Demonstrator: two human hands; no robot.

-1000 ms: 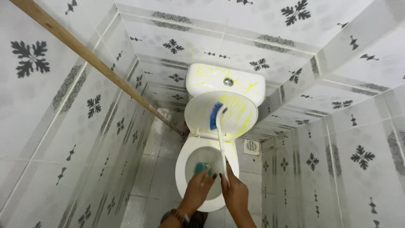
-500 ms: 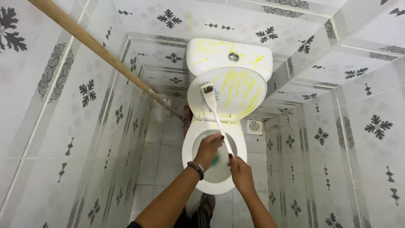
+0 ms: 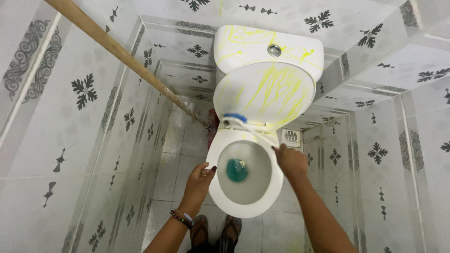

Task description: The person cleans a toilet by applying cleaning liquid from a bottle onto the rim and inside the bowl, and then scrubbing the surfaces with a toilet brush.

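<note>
The right hand (image 3: 290, 161) is closing around the white handle of the toilet brush (image 3: 246, 125), gripping it over the right side of the bowl rim. The brush is lying almost level across the back of the toilet bowl (image 3: 220, 187), its blue bristle head sitting at the hinge, just under the raised lid (image 3: 265, 96). The left hand (image 3: 199, 180) is open, fingers spread, resting against the left outer edge of the bowl and holding nothing. Blue liquid (image 3: 237, 170) is pooling at the bottom of the bowl. Yellow streaks are running over the underside of the lid and across the cistern (image 3: 267, 47) behind it, where a round silver flush button (image 3: 274, 50) is showing. A long wooden pole (image 3: 126, 58) is leaning across the tiled left wall down to the floor beside the toilet. Sandalled feet (image 3: 215, 232) are standing on the floor tiles below the bowl.
</note>
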